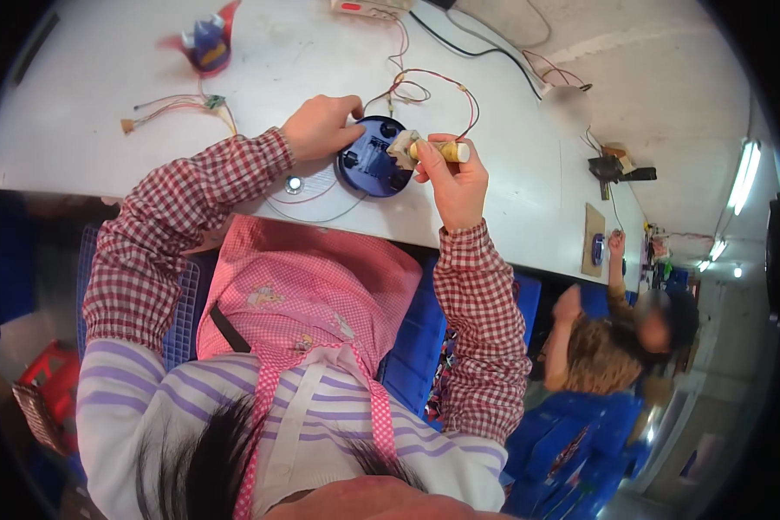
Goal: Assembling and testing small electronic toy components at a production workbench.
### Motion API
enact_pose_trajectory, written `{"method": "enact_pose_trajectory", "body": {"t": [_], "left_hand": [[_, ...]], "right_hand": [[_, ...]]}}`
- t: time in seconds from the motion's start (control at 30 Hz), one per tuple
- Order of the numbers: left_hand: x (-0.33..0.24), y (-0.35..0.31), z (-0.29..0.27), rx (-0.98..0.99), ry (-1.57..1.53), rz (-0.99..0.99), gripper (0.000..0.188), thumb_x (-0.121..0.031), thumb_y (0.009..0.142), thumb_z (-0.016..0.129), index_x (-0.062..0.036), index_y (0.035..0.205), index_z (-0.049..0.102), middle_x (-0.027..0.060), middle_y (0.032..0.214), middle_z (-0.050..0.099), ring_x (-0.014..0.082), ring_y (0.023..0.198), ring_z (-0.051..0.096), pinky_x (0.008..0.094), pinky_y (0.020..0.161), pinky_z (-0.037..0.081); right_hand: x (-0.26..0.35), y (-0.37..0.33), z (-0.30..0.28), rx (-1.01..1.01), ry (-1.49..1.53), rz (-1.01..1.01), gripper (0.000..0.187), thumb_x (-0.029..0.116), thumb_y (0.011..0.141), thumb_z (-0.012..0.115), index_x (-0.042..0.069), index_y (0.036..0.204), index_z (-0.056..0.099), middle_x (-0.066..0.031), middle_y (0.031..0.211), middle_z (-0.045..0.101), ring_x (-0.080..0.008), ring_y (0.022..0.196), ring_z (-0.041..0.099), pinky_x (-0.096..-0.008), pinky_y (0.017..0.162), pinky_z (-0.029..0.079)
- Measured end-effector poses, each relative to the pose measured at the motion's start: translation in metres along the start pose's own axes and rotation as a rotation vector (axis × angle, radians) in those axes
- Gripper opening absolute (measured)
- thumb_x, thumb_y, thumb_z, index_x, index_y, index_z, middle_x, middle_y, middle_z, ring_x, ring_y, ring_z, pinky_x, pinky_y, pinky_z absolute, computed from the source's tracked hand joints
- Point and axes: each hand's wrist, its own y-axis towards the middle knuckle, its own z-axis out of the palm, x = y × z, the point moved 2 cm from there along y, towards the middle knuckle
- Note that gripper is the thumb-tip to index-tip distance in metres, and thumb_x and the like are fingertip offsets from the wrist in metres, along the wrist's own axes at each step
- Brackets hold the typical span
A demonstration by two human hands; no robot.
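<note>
A round dark blue plastic base (378, 146) lies on the white table in front of me, with black fittings inside it. My left hand (322, 126) is closed at its left rim, thumb and forefinger touching the edge. In my right hand (456, 179) is a yellow cylinder (442, 152) with a pale, rough-looking block (403, 149) at its left end. That block hangs over the right part of the base and hides some of it. A thin red and black wire (474, 108) runs up from the cylinder; where it joins is hidden by my fingers.
Loose wires with a small circuit board (214, 102) lie at the left, below a blurred blue and red object (208, 43). A small round silver part (295, 185) sits by the near edge. A pale box (373, 7) stands at the back. Another person (602, 347) sits at the right.
</note>
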Motion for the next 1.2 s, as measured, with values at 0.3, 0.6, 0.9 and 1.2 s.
{"method": "enact_pose_trajectory", "body": {"t": [0.3, 0.6, 0.9, 1.2], "left_hand": [[-0.002, -0.006, 0.003, -0.016, -0.038, -0.019, 0.025, -0.017, 0.082, 0.058, -0.0020, 0.103, 0.060, 0.0137, 0.059, 0.060, 0.0290, 0.054, 0.060, 0.0397, 0.055, 0.046], [-0.012, -0.009, -0.004, 0.030, -0.052, -0.087, 0.026, -0.013, 0.081, 0.054, -0.0007, 0.102, 0.060, 0.0220, 0.075, 0.065, 0.0393, 0.074, 0.065, 0.0469, 0.070, 0.052], [-0.010, -0.011, 0.001, -0.006, -0.040, -0.083, 0.022, -0.012, 0.081, 0.053, -0.0007, 0.098, 0.060, 0.0230, 0.076, 0.065, 0.0406, 0.073, 0.065, 0.0482, 0.069, 0.052], [-0.009, -0.010, -0.003, 0.072, -0.116, -0.123, 0.027, -0.021, 0.086, 0.056, -0.0031, 0.106, 0.058, 0.0173, 0.074, 0.065, 0.0320, 0.066, 0.064, 0.0411, 0.064, 0.051]], "right_hand": [[0.002, -0.010, 0.034, 0.003, -0.542, -0.412, 0.020, 0.007, 0.082, 0.074, -0.002, 0.096, 0.062, -0.0078, 0.088, 0.058, -0.0146, 0.071, 0.061, -0.0265, 0.059, 0.050], [0.002, -0.011, 0.036, 0.024, -0.643, -0.508, 0.029, 0.007, 0.077, 0.077, 0.002, 0.100, 0.061, -0.0116, 0.092, 0.056, -0.0250, 0.075, 0.064, -0.0322, 0.058, 0.053], [0.008, -0.010, 0.044, 0.098, -0.664, -0.381, 0.019, 0.003, 0.077, 0.074, -0.001, 0.092, 0.063, -0.0107, 0.086, 0.058, -0.0214, 0.070, 0.062, -0.0312, 0.063, 0.051], [-0.005, 0.012, 0.041, 0.186, -0.603, -0.301, 0.018, 0.010, 0.075, 0.074, 0.001, 0.080, 0.060, -0.0128, 0.078, 0.057, -0.0272, 0.066, 0.060, -0.0366, 0.057, 0.049]]}}
